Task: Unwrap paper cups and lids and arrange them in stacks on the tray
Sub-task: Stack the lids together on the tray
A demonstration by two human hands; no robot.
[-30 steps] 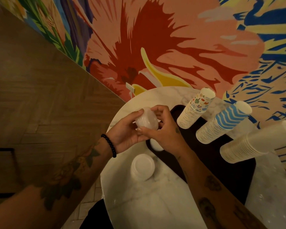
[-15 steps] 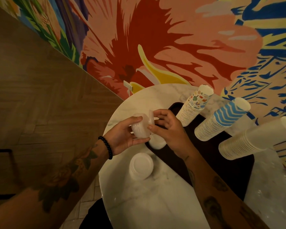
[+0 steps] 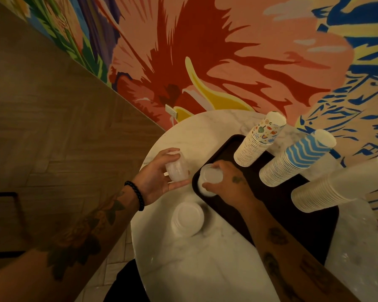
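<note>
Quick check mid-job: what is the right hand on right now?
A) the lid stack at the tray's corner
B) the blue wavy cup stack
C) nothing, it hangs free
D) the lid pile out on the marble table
A: the right hand grips the top of the lid stack standing at the corner of the dark tray, while the left hand holds other lids off the tray.

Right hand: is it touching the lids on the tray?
Touching. The head view shows the right hand with fingers curled round the lids on the tray.
</note>
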